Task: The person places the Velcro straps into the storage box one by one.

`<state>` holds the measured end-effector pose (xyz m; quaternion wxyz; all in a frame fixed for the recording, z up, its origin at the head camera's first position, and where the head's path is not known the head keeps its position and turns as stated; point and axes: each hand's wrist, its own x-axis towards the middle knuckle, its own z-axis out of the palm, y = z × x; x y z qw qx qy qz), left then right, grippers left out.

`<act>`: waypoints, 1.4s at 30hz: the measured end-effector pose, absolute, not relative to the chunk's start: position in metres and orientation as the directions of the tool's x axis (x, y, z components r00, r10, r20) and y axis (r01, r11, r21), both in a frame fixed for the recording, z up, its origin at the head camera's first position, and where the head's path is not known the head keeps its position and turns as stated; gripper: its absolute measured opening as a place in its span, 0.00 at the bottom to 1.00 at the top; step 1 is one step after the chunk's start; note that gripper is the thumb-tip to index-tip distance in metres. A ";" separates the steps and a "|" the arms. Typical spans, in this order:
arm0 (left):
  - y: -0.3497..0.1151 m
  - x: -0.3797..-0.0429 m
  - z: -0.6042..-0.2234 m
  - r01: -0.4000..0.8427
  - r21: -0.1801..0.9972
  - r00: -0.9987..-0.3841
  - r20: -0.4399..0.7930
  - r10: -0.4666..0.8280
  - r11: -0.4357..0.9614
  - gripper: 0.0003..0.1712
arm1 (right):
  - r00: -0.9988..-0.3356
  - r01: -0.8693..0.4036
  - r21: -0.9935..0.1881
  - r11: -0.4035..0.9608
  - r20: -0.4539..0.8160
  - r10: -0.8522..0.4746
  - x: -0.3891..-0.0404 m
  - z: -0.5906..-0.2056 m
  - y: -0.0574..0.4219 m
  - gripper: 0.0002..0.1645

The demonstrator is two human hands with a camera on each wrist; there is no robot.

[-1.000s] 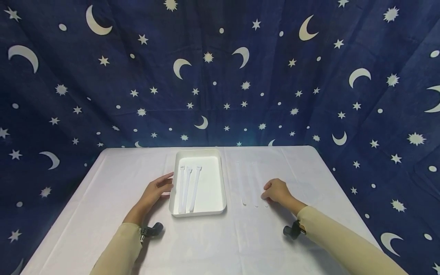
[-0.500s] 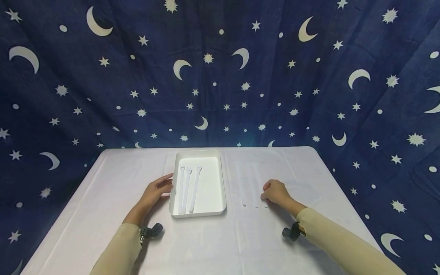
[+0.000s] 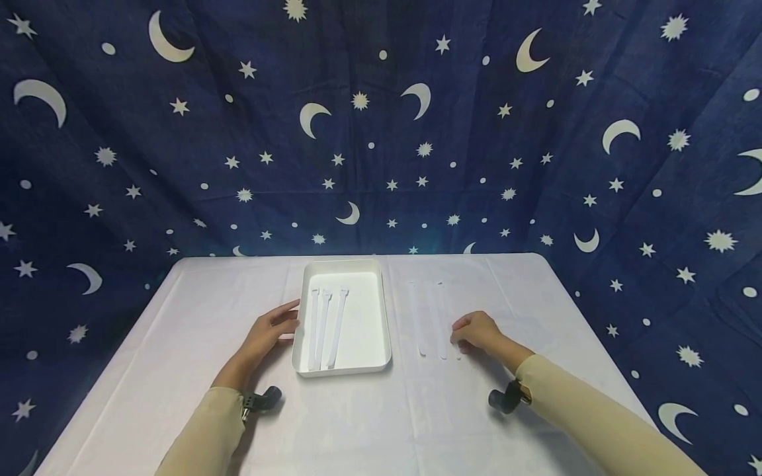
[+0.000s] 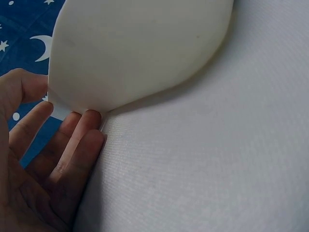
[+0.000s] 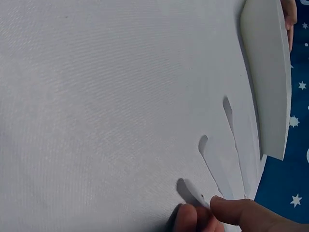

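white strip (image 5: 194, 192) in a pinch: the right hand (image 3: 478, 332) has its end between thumb and finger, two other strips (image 5: 217, 170) beside it on the cloth (image 3: 357, 430). the left hand (image 3: 268, 330), fingers loosely extended, touches the side of the tray (image 3: 342, 372) (three strips (image 3: 338, 330) lie inside). picking up seems in hand; next calls for a clean lift.

Head camera: above and behind left grip (image 3: 275, 326) and right grip (image 3: 478, 332), facing forward-down across the desk (image 3: 351, 430). Wrist cameras (image 3: 266, 399): close behind each grip, facing its fingers (image 4: 87, 151). All views share the white tray (image 3: 366, 324).
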<state>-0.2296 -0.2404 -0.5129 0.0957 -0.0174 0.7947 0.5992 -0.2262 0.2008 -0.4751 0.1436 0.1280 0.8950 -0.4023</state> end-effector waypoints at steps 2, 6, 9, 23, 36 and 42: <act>-0.240 -0.230 -0.513 -0.143 0.950 -0.981 -0.173 0.086 0.278 0.37 | -0.913 0.371 -0.730 0.574 -0.399 0.083 -0.227 -0.474 0.204 0.15; -0.240 -0.229 -0.512 -0.143 0.951 -0.981 -0.172 0.086 0.273 0.37 | -0.872 0.455 -0.801 0.389 -0.489 0.013 -0.230 -0.471 0.211 0.21; -0.240 -0.230 -0.513 -0.144 0.952 -0.981 -0.173 0.088 0.271 0.37 | -0.840 0.518 -0.807 0.283 -0.543 -0.012 -0.232 -0.469 0.215 0.24; -0.240 -0.229 -0.510 -0.148 0.951 -0.980 -0.177 0.088 0.272 0.38 | -0.763 0.643 -0.765 0.012 -0.643 -0.071 -0.235 -0.464 0.220 0.25; -0.239 -0.231 -0.514 -0.162 0.940 -0.977 -0.196 0.084 0.301 0.37 | -0.752 0.658 -0.748 -0.093 -0.643 -0.146 -0.240 -0.465 0.222 0.28; -0.240 -0.230 -0.512 -0.157 0.947 -0.979 -0.186 0.082 0.280 0.37 | -0.753 0.654 -0.753 -0.075 -0.639 -0.157 -0.241 -0.462 0.221 0.39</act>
